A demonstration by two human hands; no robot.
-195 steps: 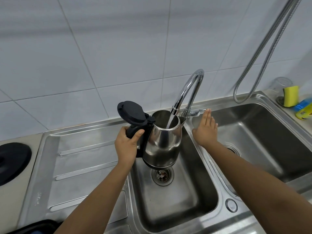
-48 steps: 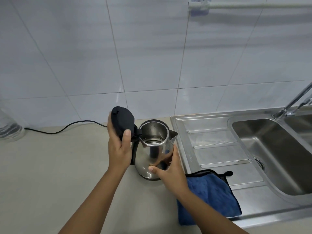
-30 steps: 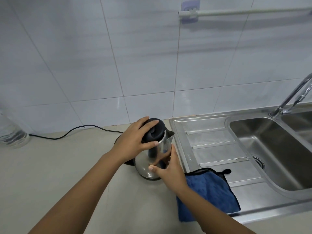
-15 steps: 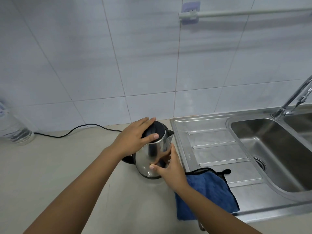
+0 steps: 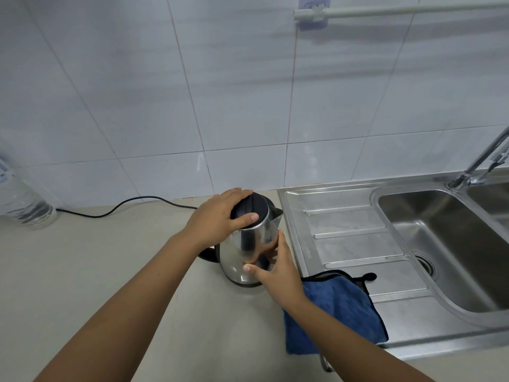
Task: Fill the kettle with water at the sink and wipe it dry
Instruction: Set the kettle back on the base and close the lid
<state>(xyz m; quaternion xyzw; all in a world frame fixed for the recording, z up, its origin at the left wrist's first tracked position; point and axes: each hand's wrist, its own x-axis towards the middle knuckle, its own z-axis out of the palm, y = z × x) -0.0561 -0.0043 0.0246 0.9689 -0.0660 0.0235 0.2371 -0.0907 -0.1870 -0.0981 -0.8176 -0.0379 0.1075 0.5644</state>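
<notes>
A steel kettle (image 5: pixel 242 249) with a black lid (image 5: pixel 252 205) stands upright on the beige counter, just left of the sink's drainboard. Its lid is down. My left hand (image 5: pixel 220 216) lies flat on top of the lid, fingers spread over it. My right hand (image 5: pixel 275 267) cups the kettle's lower right side, thumb against the steel wall. A blue cloth (image 5: pixel 338 310) lies half on the counter and half on the drainboard, right behind my right wrist. The kettle's black handle (image 5: pixel 208 255) pokes out on the left, under my left forearm.
The steel sink (image 5: pixel 440 232) with its drainboard (image 5: pixel 352 230) fills the right side; the tap (image 5: pixel 479 158) rises at the far right. A black cord (image 5: pixel 124 206) runs along the wall. A clear water bottle (image 5: pixel 19 197) stands at the far left. A rail (image 5: pixel 399 9) hangs on the tiles.
The kettle went from under the tap to the counter. My left hand swung the open lid down and now presses on it. My right hand has stayed on the kettle's side.
</notes>
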